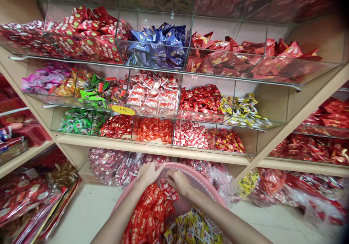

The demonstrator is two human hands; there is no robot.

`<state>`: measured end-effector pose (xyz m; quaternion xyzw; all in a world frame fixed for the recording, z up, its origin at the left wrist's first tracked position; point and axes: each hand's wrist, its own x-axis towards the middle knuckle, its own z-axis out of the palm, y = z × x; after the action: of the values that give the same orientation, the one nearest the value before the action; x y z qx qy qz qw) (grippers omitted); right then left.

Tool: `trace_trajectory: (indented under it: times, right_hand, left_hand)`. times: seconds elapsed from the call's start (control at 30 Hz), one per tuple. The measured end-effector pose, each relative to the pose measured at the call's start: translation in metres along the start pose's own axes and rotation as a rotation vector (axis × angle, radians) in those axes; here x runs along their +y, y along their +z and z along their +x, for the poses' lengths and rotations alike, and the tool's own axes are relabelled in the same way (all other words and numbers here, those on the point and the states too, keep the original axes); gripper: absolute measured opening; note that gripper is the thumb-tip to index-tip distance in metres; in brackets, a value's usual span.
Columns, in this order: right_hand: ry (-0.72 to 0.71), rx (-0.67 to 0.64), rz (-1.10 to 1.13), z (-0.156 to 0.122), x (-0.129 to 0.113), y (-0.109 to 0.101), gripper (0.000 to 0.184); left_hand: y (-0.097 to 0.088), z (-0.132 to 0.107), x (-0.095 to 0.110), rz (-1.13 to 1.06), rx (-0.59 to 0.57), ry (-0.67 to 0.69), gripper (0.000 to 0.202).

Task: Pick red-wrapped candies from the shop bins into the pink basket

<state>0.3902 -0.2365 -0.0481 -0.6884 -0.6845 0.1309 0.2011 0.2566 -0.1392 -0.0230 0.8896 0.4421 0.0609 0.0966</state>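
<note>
My left hand [148,173] and my right hand [178,181] reach into a pink plastic basket [203,180] held low in front of me. Both curl over a heap of red-wrapped candies [148,211] at the basket's far side. The left hand's fingers bend down near the far rim; the right hand's fingers pinch at red-and-white wrappers [169,192]. Yellow-wrapped candies [188,229] lie in the basket's near right part. What each hand holds is hidden under the fingers.
Clear-fronted bins fill wooden shelves ahead: blue packets [160,46], red packets [89,33], green candies [79,122], white-red candies [152,91], a yellow "15" tag [122,110]. Bagged sweets [114,166] lie on the floor under the lowest shelf. More stock stands at left and right.
</note>
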Motion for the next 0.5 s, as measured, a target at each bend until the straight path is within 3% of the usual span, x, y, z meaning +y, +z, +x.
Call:
trace_trajectory:
  times: [0.17,0.27,0.37,0.5]
  right_hand:
    - [-0.067,-0.03,-0.15,-0.01,0.009,0.004,0.012]
    - [-0.093,-0.049,-0.171,-0.018,0.012,-0.005,0.012]
    - [-0.114,0.01,-0.121,-0.016,0.011,-0.028,0.016]
    - [-0.049,0.206,-0.036,0.006,0.014,-0.069,0.019]
  left_hand:
    - [0.001,0.0,-0.002,-0.005,0.006,0.006,0.069]
    - [0.001,0.001,-0.002,-0.009,0.01,0.011,0.07]
    - [0.002,0.001,-0.002,-0.012,0.009,0.006,0.069]
    - [0.0,0.0,-0.001,-0.023,-0.003,-0.005,0.069]
